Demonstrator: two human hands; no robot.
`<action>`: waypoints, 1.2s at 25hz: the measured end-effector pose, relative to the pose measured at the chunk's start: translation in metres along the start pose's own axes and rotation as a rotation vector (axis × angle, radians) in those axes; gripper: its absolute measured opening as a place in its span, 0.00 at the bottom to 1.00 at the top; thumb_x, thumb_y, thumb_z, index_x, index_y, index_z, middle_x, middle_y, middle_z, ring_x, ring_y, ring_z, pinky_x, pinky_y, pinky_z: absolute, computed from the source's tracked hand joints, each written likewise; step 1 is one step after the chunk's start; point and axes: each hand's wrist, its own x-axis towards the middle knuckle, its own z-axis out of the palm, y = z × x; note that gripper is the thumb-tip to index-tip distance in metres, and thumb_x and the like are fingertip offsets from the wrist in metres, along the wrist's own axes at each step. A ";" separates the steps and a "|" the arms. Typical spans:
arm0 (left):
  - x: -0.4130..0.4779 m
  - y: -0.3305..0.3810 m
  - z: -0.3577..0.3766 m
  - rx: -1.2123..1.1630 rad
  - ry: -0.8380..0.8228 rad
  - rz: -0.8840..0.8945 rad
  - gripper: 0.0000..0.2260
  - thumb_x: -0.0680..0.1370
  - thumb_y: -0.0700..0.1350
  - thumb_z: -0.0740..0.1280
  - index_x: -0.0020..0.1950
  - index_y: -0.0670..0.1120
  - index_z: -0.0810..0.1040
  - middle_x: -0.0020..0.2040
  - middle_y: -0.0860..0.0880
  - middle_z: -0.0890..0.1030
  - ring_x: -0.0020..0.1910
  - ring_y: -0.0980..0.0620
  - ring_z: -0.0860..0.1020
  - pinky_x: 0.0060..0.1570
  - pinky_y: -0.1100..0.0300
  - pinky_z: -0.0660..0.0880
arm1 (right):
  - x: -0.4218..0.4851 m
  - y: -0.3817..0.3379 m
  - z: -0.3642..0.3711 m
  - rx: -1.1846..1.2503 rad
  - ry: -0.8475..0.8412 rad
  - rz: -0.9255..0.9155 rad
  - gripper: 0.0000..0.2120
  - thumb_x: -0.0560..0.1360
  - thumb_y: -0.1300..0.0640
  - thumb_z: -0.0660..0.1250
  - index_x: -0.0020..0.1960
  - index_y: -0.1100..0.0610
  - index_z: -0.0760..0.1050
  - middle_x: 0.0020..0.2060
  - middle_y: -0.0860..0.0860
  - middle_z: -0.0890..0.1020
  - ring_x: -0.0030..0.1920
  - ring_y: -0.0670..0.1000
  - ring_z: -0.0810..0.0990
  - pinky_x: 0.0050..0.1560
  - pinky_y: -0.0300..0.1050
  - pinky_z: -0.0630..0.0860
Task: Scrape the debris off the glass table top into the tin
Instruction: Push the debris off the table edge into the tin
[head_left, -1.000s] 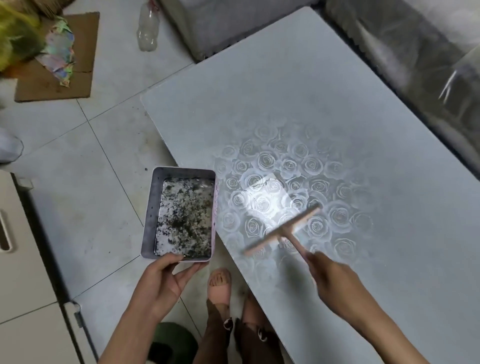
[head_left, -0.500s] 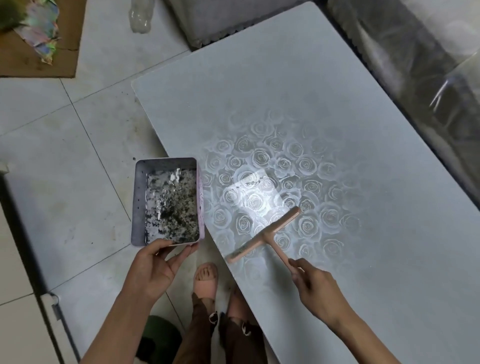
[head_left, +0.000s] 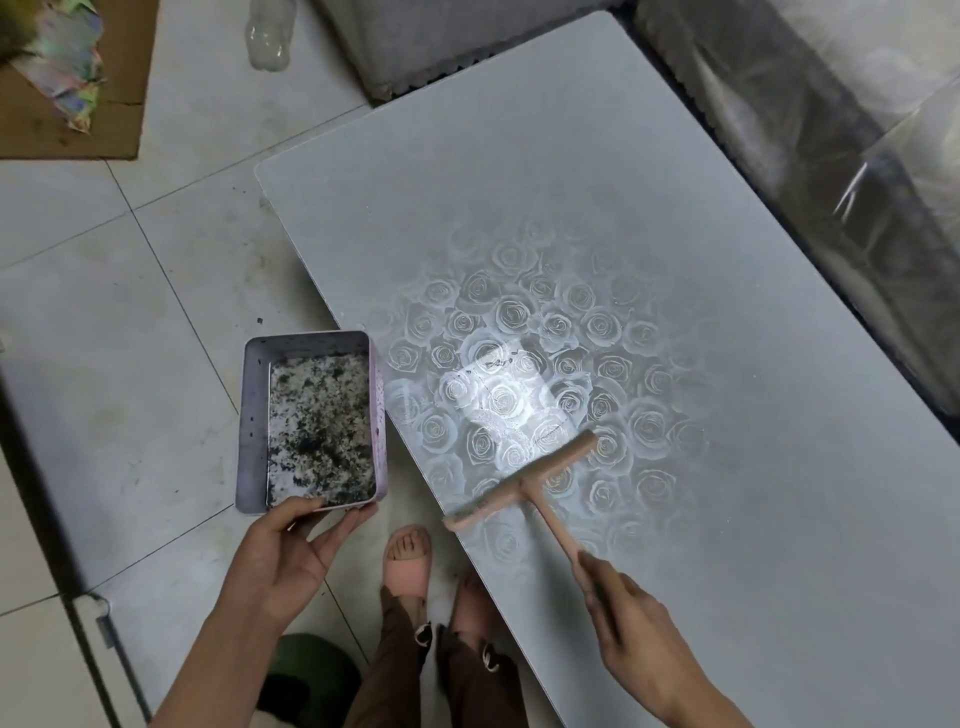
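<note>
Head view: the right grip (head_left: 639, 644) clenches the handle of the pink T-shaped plastic scraper (head_left: 524, 480), its blade lying eight-to-two o'clock at the near edge of the rose-patterned glass counter (head_left: 571, 182). The lilac rectangular metal tin (head_left: 254, 415), grasped at its near end by the left grip (head_left: 283, 551), hangs just beside that edge, at ten o'clock from the blade, with its long axis twelve-to-six.
</note>
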 end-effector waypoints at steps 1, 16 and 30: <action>-0.001 0.001 -0.003 0.001 0.015 -0.005 0.24 0.72 0.34 0.60 0.70 0.36 0.68 0.63 0.34 0.76 0.52 0.27 0.78 0.46 0.51 0.81 | 0.014 -0.010 0.005 -0.015 0.016 -0.017 0.21 0.81 0.51 0.53 0.74 0.47 0.59 0.54 0.52 0.77 0.52 0.56 0.79 0.50 0.46 0.73; 0.004 0.014 -0.025 -0.150 0.059 -0.037 0.07 0.74 0.31 0.60 0.48 0.39 0.73 0.61 0.38 0.76 0.49 0.27 0.78 0.39 0.44 0.81 | 0.113 -0.114 -0.018 -0.033 0.095 -0.076 0.10 0.81 0.56 0.53 0.58 0.56 0.70 0.42 0.58 0.82 0.45 0.64 0.79 0.42 0.52 0.72; 0.042 0.070 -0.019 -0.275 0.084 -0.060 0.07 0.77 0.31 0.58 0.41 0.39 0.69 0.59 0.40 0.69 0.68 0.28 0.66 0.39 0.45 0.80 | 0.188 -0.196 -0.018 -0.046 0.125 -0.069 0.09 0.81 0.58 0.52 0.55 0.58 0.68 0.42 0.61 0.80 0.44 0.64 0.77 0.38 0.48 0.68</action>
